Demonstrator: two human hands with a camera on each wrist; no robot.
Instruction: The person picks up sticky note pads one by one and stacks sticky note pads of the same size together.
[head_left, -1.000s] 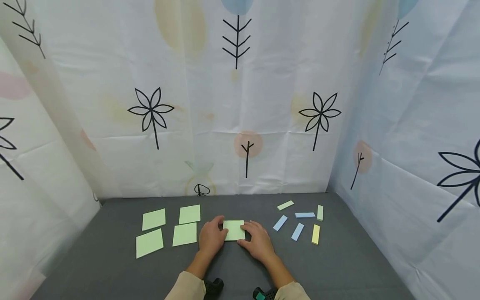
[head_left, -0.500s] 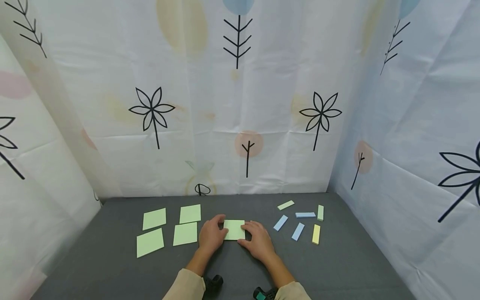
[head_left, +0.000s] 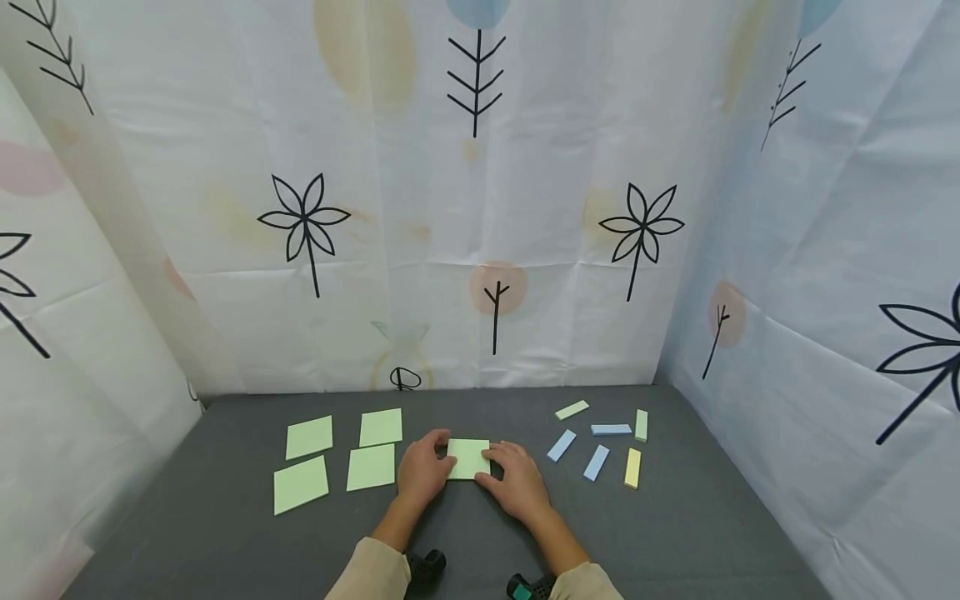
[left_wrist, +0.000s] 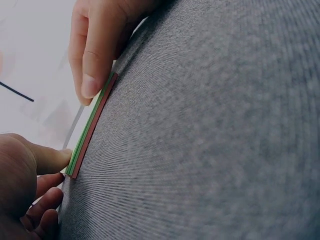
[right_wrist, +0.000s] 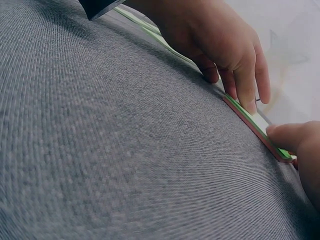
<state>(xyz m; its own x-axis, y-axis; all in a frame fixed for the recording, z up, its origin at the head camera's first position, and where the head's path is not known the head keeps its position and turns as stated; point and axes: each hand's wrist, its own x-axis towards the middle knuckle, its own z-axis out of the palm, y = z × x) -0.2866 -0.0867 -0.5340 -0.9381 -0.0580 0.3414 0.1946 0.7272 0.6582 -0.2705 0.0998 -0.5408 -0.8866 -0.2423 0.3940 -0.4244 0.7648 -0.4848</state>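
Note:
A light green pad of sticky notes (head_left: 468, 465) lies on the dark grey table, between my two hands. Seen edge-on in the left wrist view, the pad (left_wrist: 92, 129) has thin green layers over a dark red bottom layer. My left hand (head_left: 424, 477) grips its left side, thumb on the edge and forefinger at the far corner. On the opposite side my right hand (head_left: 516, 485) holds it, forefinger on the right edge and thumb at the near corner. In the right wrist view the fingers of both hands meet the pad's edges.
Left of my hands lie several light green square notes (head_left: 300, 485). To the right are small strips: blue ones (head_left: 596, 463), light green ones (head_left: 640, 426) and one yellow strip (head_left: 632, 468). A patterned white curtain (head_left: 540, 208) encloses the table's back and sides.

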